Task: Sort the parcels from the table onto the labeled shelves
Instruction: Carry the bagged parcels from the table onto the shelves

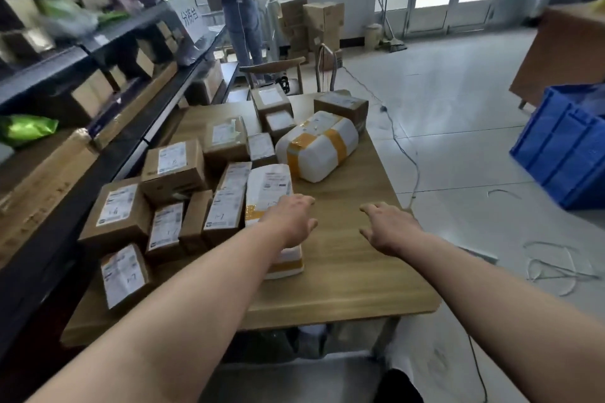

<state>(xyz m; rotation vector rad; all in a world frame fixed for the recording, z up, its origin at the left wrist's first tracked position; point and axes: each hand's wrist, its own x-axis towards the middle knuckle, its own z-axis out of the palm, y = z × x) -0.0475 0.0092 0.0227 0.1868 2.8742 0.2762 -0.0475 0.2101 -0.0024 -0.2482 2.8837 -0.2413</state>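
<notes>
The flat white parcel (269, 185) lies mid-worktop (347, 275), running toward the near edge and touching the brown boxes (226, 203) on its left. The left grip (289, 219) is over it, fingers spread and pinching nothing; whether it touches the wrap I cannot tell. The right grip (389, 229) hangs over bare wood beside it, loosely spread. It would be best to bring it to the parcel's free right edge, lift with both, read the label, then turn to the shelves (65, 65) along the worktop's left edge.
</notes>
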